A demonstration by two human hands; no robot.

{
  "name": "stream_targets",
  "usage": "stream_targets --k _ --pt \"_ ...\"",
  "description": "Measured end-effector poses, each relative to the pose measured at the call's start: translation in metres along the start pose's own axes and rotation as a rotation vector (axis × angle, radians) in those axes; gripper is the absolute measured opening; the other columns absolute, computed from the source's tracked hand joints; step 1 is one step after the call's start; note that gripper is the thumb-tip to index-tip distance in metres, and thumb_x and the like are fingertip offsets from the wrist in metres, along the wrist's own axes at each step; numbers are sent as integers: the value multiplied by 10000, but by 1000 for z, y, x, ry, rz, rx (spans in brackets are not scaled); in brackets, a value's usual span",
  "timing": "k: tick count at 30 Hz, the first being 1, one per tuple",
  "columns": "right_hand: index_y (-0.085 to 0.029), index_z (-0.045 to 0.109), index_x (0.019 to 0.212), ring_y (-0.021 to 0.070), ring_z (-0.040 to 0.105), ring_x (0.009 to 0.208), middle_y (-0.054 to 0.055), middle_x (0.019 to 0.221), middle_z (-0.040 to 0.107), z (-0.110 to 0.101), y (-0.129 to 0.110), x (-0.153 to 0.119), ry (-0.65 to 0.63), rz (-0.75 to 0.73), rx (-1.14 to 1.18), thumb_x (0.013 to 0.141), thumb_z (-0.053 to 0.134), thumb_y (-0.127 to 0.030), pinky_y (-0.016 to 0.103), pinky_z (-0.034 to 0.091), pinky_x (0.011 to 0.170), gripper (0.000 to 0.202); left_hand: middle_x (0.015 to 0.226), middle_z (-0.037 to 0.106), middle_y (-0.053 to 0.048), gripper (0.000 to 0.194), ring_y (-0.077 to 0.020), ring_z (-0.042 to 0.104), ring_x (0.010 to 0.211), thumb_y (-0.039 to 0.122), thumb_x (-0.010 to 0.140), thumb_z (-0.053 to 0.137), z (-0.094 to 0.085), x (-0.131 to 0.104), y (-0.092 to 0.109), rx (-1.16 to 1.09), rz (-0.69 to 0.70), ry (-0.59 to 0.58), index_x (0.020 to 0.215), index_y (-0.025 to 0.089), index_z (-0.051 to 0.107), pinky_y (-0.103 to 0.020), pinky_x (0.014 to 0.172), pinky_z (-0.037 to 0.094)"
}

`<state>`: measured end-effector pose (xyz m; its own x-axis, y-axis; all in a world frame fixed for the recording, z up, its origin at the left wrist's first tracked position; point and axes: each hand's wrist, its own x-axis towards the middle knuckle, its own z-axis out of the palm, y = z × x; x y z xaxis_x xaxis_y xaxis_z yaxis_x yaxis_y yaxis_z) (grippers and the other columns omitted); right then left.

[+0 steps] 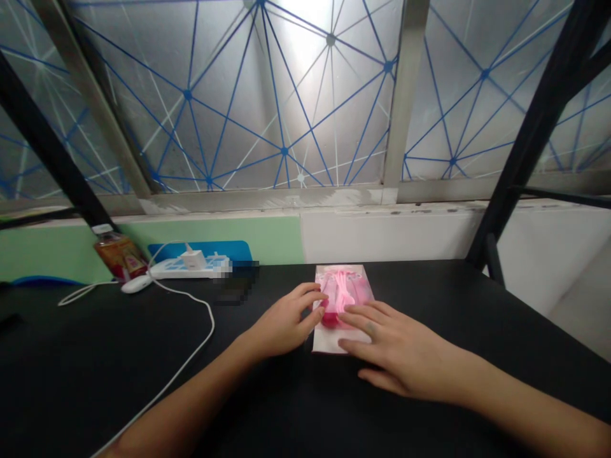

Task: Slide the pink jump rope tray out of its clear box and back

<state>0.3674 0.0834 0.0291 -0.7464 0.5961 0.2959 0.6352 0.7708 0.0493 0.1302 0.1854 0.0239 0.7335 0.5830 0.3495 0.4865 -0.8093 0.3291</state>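
Observation:
A flat, rectangular pink and white item (351, 341), which looks like a folded paper gift bag, lies on the black table. Light pink cord (342, 286) runs down its middle, and a deeper pink patch shows lower on it. My left hand (285, 321) is at its left edge, fingers slightly bent and apart, with the tips touching or just over that edge. From the right, my right hand (394, 346) reaches over its lower right part with fingers spread. Neither hand grips anything. Some of the item's right side is hidden under my right fingers.
A white power strip (172, 267) with a charger (193, 259) stands at the back left, its white cable (210, 318) curving across the table (267, 413). Nearby are a white mouse (136, 284), a drink bottle (119, 254) and a blurred dark object (236, 283). Black frame posts rise on both sides.

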Motion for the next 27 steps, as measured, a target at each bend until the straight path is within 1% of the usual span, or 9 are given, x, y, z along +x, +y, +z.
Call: stream_targets --k 2,4,6,10,13,16,20,23,27 --pt "-205 619 1159 292 524 1194 134 1303 575 -4 -7 2 -66 -53 40 921 523 -304 472 401 1003 274 1353 516 -85 293 -216 559 1167 307 949 490 2 2 -3 10 -1 -5 1201 228 618 -330 941 498" --pt "-208 649 1053 255 616 1008 87 1069 676 -3 -12 1 -153 -64 78 933 494 -294 420 466 901 214 1360 518 -72 289 -193 609 1066 314 941 504 4 2 -5 32 -12 -16 1196 240 620 -308 884 520" --pt "-202 655 964 234 638 878 57 912 689 1 -12 -1 -210 -53 88 928 494 -282 382 490 821 184 1372 518 -57 288 -158 646 916 329 946 496 8 3 -8 63 -38 -18 1194 253 621 -295 833 531" --pt "-188 639 907 219 636 850 54 896 679 11 -8 -4 -211 -4 54 935 477 -247 345 483 790 175 1386 533 -40 302 -128 650 741 374 950 487 14 6 -10 127 -107 22 1196 273 630 -301 787 532" --pt "-165 624 905 213 633 798 61 864 678 12 -8 -1 -220 -10 -13 945 444 -191 337 475 741 186 1374 555 -36 317 -121 643 644 416 940 498 15 8 -11 151 -154 45 1183 277 648 -304 733 537" --pt "-161 617 877 204 622 730 53 821 680 7 -17 3 -226 -53 -5 941 441 -184 337 459 705 189 1352 577 -10 313 -163 684 766 422 944 489 13 7 -13 167 -170 74 1173 291 658 -299 725 538" --pt "-191 632 848 166 624 773 8 812 692 -9 -36 5 -250 -98 241 901 525 -190 276 444 727 119 1318 604 5 329 -224 676 987 439 949 474 10 2 -22 208 -175 105 1170 291 668 -312 773 535" --pt "-213 614 793 130 619 755 -25 794 686 -17 -43 3 -304 -145 411 903 558 -198 234 424 659 125 1310 610 -4 356 -246 666 1025 454 944 471 10 6 -29 224 -204 91 1165 268 678 -329 795 533" --pt "-197 426 609 120 546 577 -29 610 572 -9 -38 -2 -395 -217 564 846 602 -313 232 345 492 318 1338 587 3 364 -229 676 980 455 935 480 14 20 -34 219 -244 81 1181 271 674 -316 818 524"
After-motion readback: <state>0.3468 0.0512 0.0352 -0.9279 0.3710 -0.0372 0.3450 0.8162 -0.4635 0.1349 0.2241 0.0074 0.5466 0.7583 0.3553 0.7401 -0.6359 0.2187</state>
